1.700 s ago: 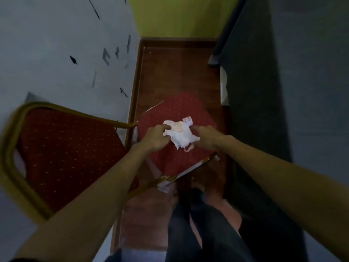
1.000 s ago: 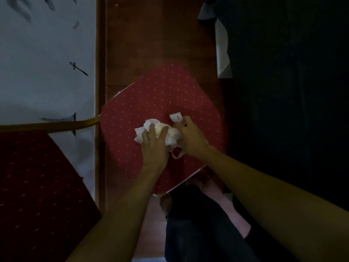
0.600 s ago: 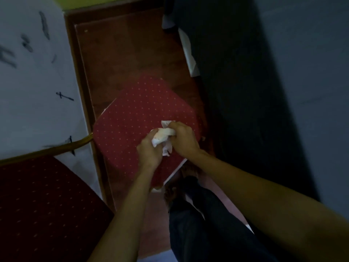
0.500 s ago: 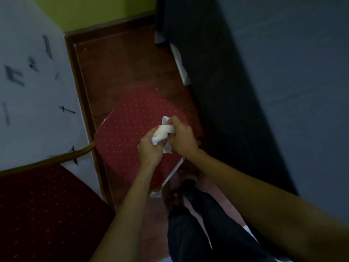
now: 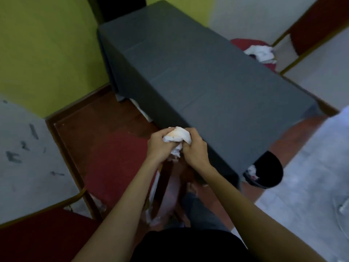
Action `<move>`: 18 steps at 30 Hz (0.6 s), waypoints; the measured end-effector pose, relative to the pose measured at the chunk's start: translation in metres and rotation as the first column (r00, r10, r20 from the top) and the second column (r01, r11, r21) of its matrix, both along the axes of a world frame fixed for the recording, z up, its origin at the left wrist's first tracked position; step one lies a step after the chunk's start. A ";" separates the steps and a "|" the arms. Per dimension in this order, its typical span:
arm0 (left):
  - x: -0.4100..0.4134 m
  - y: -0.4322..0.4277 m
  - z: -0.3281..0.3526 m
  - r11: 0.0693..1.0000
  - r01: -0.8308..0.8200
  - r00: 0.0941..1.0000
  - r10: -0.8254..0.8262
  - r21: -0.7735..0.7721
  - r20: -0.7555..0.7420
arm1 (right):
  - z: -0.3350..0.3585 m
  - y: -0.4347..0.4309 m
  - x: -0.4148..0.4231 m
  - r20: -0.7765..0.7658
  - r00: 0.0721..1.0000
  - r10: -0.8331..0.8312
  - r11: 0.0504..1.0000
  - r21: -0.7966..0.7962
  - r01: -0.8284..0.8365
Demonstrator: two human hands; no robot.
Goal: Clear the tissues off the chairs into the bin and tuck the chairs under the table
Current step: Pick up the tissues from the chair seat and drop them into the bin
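Both hands are closed together on one crumpled wad of tissues (image 5: 176, 138), my left hand (image 5: 160, 144) cupping it from one side and my right hand (image 5: 194, 148) pressing in from the other, so the wad is squeezed between them with only its top and a loose tail showing.

Taking the grey tabletop (image 5: 198, 76) as my landmark: the hands hover just off its near long edge, above the red seat of the chair (image 5: 113, 157) that stands beside that edge. The black bin (image 5: 266, 171) sits on the floor at the tabletop's near corner, with something white already lying in it. Past the far long edge, a second chair (image 5: 249, 43) carries another pile of tissues (image 5: 259, 52).

I judge this to be the carrying step: the near seat looks cleared and the wad has to reach the bin. The next move calls for swinging the bundle round the tabletop's corner and letting go over the bin's mouth without shedding scraps.

The wad looks soft, white and tightly creased, with a faint orange stain on its upper face.
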State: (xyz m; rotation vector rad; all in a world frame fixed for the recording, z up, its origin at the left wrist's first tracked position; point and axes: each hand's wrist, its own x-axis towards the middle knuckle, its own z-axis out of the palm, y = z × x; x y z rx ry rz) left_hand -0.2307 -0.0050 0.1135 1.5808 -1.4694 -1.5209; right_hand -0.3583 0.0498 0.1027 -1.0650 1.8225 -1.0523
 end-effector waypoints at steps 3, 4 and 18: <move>-0.053 0.014 0.012 0.986 0.165 0.986 -0.165 -0.030 -0.001 | 0.010 0.032 -0.044 -0.016 0.987 -0.159 0.987 -0.001 0.159; -0.060 0.014 0.010 0.981 0.189 0.982 -0.189 -0.037 0.003 | 0.011 0.035 -0.051 -0.012 0.985 -0.173 0.985 0.014 0.173; -0.319 0.088 -0.031 0.871 0.488 0.871 -0.480 0.062 -0.110 | -0.029 0.141 -0.283 0.126 0.781 -0.611 0.789 0.168 0.590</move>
